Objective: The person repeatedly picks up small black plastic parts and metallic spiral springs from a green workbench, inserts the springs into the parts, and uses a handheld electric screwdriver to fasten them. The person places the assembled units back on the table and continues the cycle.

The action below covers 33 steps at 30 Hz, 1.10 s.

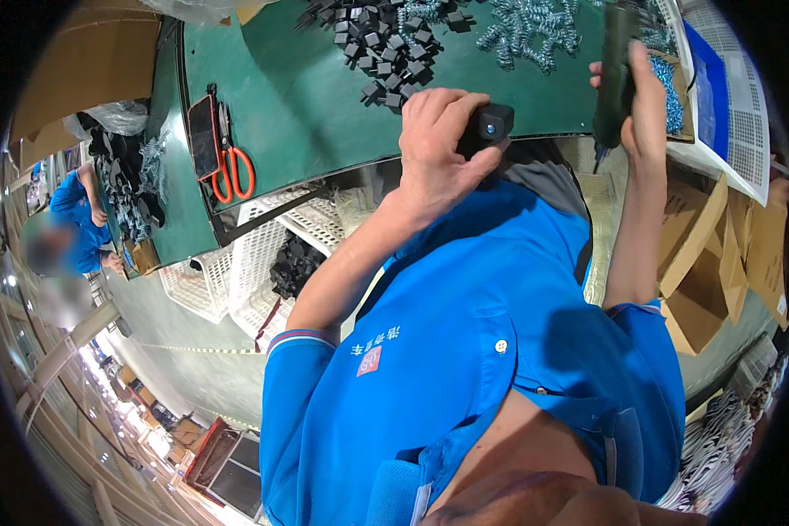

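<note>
I see left hand (438, 145) closed around black rectangular plastic-looking block (496, 117), blue-silver screw head (490, 129) in end face, at green table's (298, 105) near edge. Right hand (645, 110) wraps dark green handheld screwdriver (615, 83); bit clear of block. I'd brace block firmly, keep bit square to screw head, press steadily. Tabletop carries heaped black angular parts (386, 53), loose blue-silver metal screws (535, 33); red-handled scissors (230, 151) beside dark phone (203, 138). White plastic crates (247, 279) below; blue-shirted co-worker (81, 210) beyond.
</note>
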### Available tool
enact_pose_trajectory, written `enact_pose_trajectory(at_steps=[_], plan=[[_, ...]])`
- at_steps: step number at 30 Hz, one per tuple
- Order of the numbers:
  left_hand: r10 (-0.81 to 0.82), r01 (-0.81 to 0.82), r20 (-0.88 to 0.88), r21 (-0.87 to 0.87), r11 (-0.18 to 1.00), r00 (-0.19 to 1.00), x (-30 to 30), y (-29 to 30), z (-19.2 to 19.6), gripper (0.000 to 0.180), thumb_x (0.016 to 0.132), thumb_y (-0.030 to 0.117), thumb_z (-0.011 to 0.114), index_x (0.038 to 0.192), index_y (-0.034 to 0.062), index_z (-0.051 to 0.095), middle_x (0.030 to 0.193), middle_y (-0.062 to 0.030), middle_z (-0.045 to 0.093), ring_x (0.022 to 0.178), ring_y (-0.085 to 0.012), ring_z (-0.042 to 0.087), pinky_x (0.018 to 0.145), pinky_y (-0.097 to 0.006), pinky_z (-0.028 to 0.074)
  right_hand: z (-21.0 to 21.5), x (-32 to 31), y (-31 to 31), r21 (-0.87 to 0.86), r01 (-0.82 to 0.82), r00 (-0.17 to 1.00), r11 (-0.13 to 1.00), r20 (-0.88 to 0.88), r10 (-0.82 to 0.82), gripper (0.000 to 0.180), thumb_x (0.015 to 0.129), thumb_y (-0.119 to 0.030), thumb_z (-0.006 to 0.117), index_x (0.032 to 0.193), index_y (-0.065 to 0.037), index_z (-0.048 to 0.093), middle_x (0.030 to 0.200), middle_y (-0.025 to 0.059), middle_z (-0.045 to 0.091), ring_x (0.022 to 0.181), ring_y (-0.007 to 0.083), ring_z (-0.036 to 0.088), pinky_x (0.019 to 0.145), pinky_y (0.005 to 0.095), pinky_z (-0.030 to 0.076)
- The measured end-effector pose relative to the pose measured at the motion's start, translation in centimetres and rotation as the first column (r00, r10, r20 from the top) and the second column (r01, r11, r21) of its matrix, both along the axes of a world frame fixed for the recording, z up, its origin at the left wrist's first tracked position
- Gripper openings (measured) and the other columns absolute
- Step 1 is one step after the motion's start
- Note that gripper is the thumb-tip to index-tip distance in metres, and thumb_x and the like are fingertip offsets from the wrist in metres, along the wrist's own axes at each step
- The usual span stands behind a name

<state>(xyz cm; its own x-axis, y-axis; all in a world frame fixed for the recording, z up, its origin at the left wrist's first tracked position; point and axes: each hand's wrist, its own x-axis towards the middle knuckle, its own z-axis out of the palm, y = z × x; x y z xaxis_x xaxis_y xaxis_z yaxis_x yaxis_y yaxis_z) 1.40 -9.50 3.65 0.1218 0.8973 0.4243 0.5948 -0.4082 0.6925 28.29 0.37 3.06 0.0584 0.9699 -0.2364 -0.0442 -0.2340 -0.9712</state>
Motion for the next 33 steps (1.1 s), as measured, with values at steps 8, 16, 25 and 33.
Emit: enact_pose_trajectory(at_steps=[8,16,25,33], plan=[[0.271,0.147,0.518,-0.63,0.763,0.811,0.1,-0.4,0.1,0.032,0.079,0.022,0.074,0.099,-0.003,0.069,0.087,-0.012,0.061,0.077,-0.0203,0.06,0.069,-0.032,0.048,1.0,-1.4,0.5,0.264,-0.322,0.216,0.909,0.956,-0.201,0.058,0.085,-0.057,0.062,0.122,-0.012,0.065,0.094,0.0149,0.069,0.083,0.0335,0.066,0.075,0.0396,0.052],[0.159,-0.11,0.139,-0.306,0.946,0.978,0.6,-0.8,-0.8,0.034,0.07,0.017,0.074,0.099,-0.0002,0.069,0.087,-0.0111,0.061,0.075,-0.0264,0.062,0.065,-0.036,0.05,-0.7,-9.6,-5.4,0.031,-0.628,0.721,0.777,0.398,0.567,0.053,0.093,-0.046,0.061,0.067,0.0,0.055,0.056,0.0088,0.047,0.054,0.0147,0.043,0.05,0.0332,0.035],[0.137,-0.065,0.111,-0.492,0.868,0.984,0.2,-1.4,-0.2,0.032,0.069,0.024,0.074,0.082,-0.0038,0.067,0.077,-0.0135,0.059,0.067,-0.0284,0.06,0.061,-0.039,0.049,-2.6,-11.2,-7.5,-0.004,-0.469,0.877,0.883,-0.12,0.465,0.043,0.095,-0.03,0.058,0.063,-0.002,0.052,0.059,-0.0038,0.043,0.058,0.0047,0.035,0.05,0.0275,0.027],[0.144,0.089,0.196,-0.838,0.539,0.97,-1.9,-0.5,-1.2,0.041,0.073,0.029,0.075,0.079,-0.0105,0.068,0.063,-0.015,0.063,0.059,-0.0159,0.06,0.056,-0.032,0.049,-3.4,-12.0,-8.1,-0.416,-0.481,0.87,0.772,-0.334,0.362,0.043,0.091,-0.04,0.064,0.058,-0.013,0.057,0.047,-0.0077,0.038,0.039,0.0034,0.028,0.04,0.0251,0.016]])
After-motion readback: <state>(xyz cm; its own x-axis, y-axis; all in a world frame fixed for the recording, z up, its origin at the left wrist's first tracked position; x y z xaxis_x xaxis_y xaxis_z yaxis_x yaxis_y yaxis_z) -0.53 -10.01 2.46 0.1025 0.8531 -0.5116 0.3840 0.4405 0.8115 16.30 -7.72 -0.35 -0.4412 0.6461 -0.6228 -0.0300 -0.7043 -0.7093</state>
